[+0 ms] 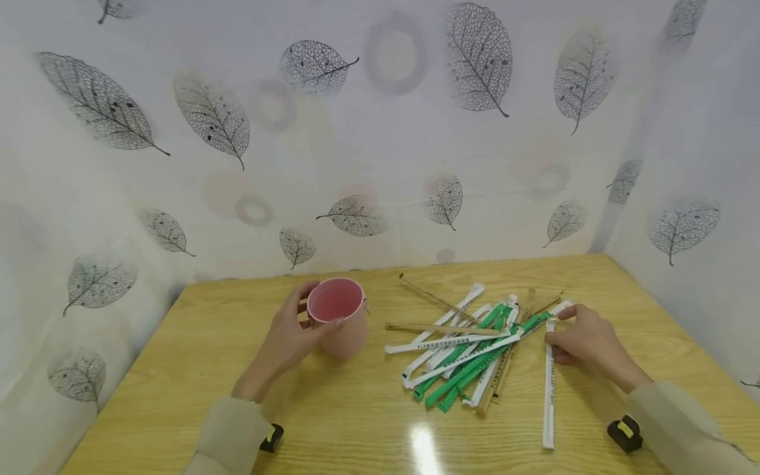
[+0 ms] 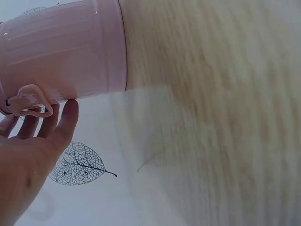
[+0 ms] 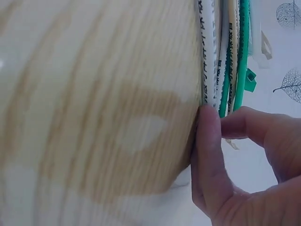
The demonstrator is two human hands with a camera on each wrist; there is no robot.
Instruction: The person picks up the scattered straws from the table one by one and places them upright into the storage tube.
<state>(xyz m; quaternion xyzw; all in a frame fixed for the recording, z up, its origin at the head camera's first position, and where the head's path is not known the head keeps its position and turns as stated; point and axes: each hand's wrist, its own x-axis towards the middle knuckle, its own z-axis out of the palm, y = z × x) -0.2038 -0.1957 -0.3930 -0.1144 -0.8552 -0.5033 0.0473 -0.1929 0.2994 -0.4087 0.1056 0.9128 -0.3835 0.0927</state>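
A small pink bucket [image 1: 346, 333] stands upright at the centre-left of the table, its mouth facing up. My left hand [image 1: 297, 333] grips its side, thumb across the front near the rim and fingers round the far side. A looped pink handle [image 2: 35, 101] shows near those fingers in the left wrist view. On the right, my right hand [image 1: 588, 340] pinches the top end of a white paper-wrapped straw [image 1: 549, 396], which points toward me. Just left of it lies a loose pile of wrapped straws [image 1: 469, 356] in white, green and brown.
The wooden table [image 1: 196, 369] ends at a pale leaf-patterned cloth [image 1: 380, 152] that hangs behind and at both sides. Brown straws [image 1: 433, 290] stick out at the pile's back left. A black band device [image 1: 625, 433] sits by my right sleeve.
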